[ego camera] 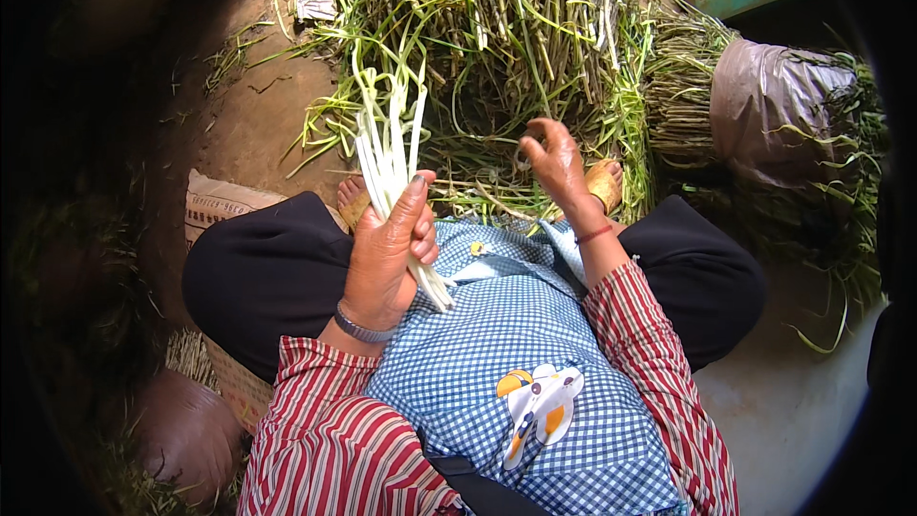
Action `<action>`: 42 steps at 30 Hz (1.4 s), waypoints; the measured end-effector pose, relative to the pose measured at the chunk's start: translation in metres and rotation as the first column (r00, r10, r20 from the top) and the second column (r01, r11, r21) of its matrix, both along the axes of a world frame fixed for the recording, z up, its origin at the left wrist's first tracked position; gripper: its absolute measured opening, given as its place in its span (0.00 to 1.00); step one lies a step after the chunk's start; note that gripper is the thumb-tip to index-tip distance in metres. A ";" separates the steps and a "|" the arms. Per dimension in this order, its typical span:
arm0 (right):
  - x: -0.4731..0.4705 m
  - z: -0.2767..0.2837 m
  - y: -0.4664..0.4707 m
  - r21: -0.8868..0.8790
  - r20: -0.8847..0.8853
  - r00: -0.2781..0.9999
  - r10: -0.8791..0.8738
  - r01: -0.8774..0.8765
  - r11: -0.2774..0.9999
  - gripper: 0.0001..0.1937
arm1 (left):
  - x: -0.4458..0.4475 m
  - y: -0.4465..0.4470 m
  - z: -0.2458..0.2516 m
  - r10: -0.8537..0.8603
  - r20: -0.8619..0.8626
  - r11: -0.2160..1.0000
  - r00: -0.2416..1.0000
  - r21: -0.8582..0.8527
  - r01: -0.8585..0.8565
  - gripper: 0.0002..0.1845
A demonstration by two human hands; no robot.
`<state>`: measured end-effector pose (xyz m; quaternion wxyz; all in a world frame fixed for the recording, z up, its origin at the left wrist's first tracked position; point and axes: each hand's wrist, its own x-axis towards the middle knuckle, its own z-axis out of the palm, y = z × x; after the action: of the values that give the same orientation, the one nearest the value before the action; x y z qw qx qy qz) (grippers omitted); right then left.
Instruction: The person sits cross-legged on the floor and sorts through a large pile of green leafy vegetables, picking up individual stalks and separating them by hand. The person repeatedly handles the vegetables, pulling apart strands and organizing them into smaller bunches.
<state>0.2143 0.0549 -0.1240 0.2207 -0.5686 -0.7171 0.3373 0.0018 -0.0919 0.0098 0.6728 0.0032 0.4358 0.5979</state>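
My left hand (392,247) is closed around a bunch of pale, white-green stalks (390,158). Their leafy ends curl upward and their white lower ends hang over the blue checked apron (494,330). My right hand (555,158) is raised above my right foot with its fingers curled and apart, and no stalk shows in it. Beyond both hands lies a big heap of long green and yellowish stalks (501,36), with loose leaves spread around its near side.
At the right, a bundle of stalks is wrapped in greyish plastic (763,111). A printed sack (226,204) lies beside my left knee, and another plastic-wrapped bundle (190,426) is at the lower left. Scattered leaves lie on the brown ground (265,115). My feet flank the loose leaves.
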 end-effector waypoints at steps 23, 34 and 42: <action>-0.032 -0.060 -0.011 -0.381 0.222 0.941 0.254 -0.156 0.911 0.15 | -0.070 0.007 0.083 0.376 0.055 0.836 0.925 0.410 -0.365 0.17; -0.053 -0.014 -0.053 -0.355 0.090 0.861 0.501 -0.442 0.824 0.18 | -0.037 0.021 0.044 0.258 -0.193 0.957 0.947 0.182 -0.224 0.11; -0.059 0.004 -0.073 -0.270 0.093 0.843 0.529 -0.490 0.829 0.15 | -0.013 0.039 -0.026 0.093 -0.249 0.994 0.964 0.075 -0.077 0.11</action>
<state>0.1551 -0.0181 -0.1200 -0.0062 -0.4038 -0.8134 0.4187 -0.0113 -0.0529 -0.0166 0.5851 0.0822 0.4981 0.6346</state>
